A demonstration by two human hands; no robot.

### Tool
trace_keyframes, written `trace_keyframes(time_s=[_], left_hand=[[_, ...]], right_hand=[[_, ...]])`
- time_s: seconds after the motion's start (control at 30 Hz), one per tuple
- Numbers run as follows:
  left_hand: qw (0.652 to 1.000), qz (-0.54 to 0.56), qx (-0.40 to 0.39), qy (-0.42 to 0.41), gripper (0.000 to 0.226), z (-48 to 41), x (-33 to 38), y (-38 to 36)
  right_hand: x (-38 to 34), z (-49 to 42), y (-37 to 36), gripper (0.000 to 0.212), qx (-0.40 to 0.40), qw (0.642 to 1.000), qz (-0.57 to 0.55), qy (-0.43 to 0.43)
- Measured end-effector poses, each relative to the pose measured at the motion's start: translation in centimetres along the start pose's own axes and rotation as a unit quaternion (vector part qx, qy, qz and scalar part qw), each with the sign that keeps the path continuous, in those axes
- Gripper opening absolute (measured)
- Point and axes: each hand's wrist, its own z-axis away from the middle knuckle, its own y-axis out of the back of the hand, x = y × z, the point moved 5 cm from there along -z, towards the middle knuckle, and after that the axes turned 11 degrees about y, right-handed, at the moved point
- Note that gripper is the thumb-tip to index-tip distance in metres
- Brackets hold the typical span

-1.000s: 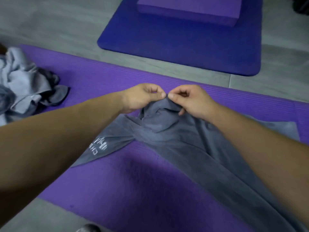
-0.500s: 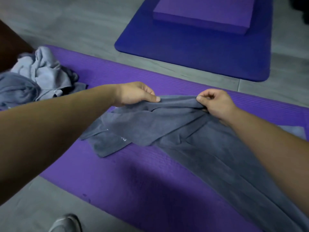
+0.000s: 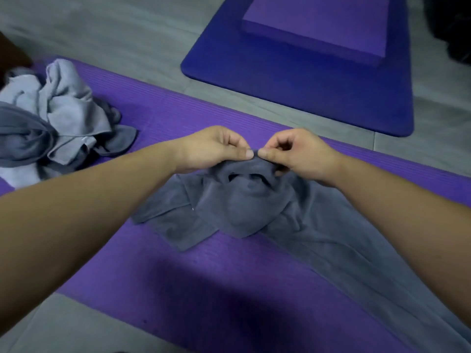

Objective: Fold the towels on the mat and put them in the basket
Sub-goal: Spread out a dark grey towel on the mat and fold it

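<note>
Hands back together again, basically. Half a second ago the person had the far edge of the dark grey terry towel (image 3: 242,207) pulled out straight, hands well apart. Now the left hand (image 3: 214,149) and right hand (image 3: 298,154) have slid in until the thumbs are just about touching, and the cloth below them has bunched into a loose hump with a little hollow in it. Fingers (image 3: 248,154) on both sides are curled and pinching that same hem, so nothing's been let go.

Towel itself is on the ribbed purple foam mat (image 3: 204,276), far edge lifted a bit, one flap lying out to the left, the rest trailing off toward the bottom right.

My read: they're feeding the edge through hand over hand, hunting for a corner or trying to square it up. So no real fold yet, this one looks stuck at the straightening stage. The crumpled heap of light and dark grey towels (image 3: 58,118) at the mat's left end looks unsorted too, so plenty left to do. Can't see any basket from here. Further off, a dark blue mat (image 3: 305,80) with a purple foam block (image 3: 318,24) on it lies on the grey floor (image 3: 114,29).
</note>
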Motion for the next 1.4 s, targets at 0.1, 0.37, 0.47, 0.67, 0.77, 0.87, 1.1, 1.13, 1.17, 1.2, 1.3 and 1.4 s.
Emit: trace_keyframes(time_s=[0.1,0.37,0.47,0.67,0.77,0.87,1.1,1.13,1.17,1.2,1.3,1.4], left_hand=[[0.999,-0.025,-0.012,0.026,0.022,0.5,-1.2,1.7],[0.994,-0.063,0.068,0.059,0.021,0.2,-4.0,8.0],[0.996,-0.011,0.084,0.038,0.016,-0.2,-4.2,8.9],[0.998,0.021,0.064,-0.016,0.031,-0.1,-4.7,9.8],[0.998,0.032,0.053,-0.013,0.031,0.7,-5.2,11.1],[0.998,0.046,0.048,-0.015,0.023,1.1,-6.0,11.8],[0.997,-0.041,0.010,0.059,0.044,1.8,-8.0,13.3],[0.995,-0.065,0.012,0.073,0.036,2.0,-8.3,13.9],[0.993,-0.080,0.019,0.081,0.029,2.0,-8.7,14.6],[0.993,-0.077,0.030,0.088,0.025,2.1,-9.2,15.3],[0.994,0.024,0.057,0.092,0.026,2.0,-10.3,17.3],[0.972,0.191,0.123,0.057,0.013,1.5,-11.2,18.7]], right_hand=[[0.9,-0.6,0.2,0.020,0.048,0.999,0.005,-0.012],[6.7,-1.3,3.6,0.014,0.256,0.957,0.090,-0.106],[4.1,-3.2,0.7,0.025,0.217,0.971,0.087,-0.039],[-1.0,-8.1,-6.6,0.023,0.030,0.999,-0.004,0.023],[-1.0,-8.9,-8.1,0.015,-0.019,0.999,-0.050,-0.005],[-1.1,-9.3,-9.2,0.021,-0.054,0.997,-0.059,-0.012],[-0.2,-11.1,-8.9,0.024,0.088,0.991,-0.102,-0.011],[-0.1,-11.3,-8.4,0.024,0.119,0.989,-0.083,-0.003],[0.0,-11.5,-7.8,0.025,0.146,0.987,-0.068,0.002],[0.3,-11.6,-7.3,0.025,0.166,0.985,-0.054,0.003],[1.0,-12.0,-6.5,0.025,0.193,0.981,-0.007,0.003],[1.4,-12.8,-6.4,0.025,0.220,0.975,0.016,0.001]])
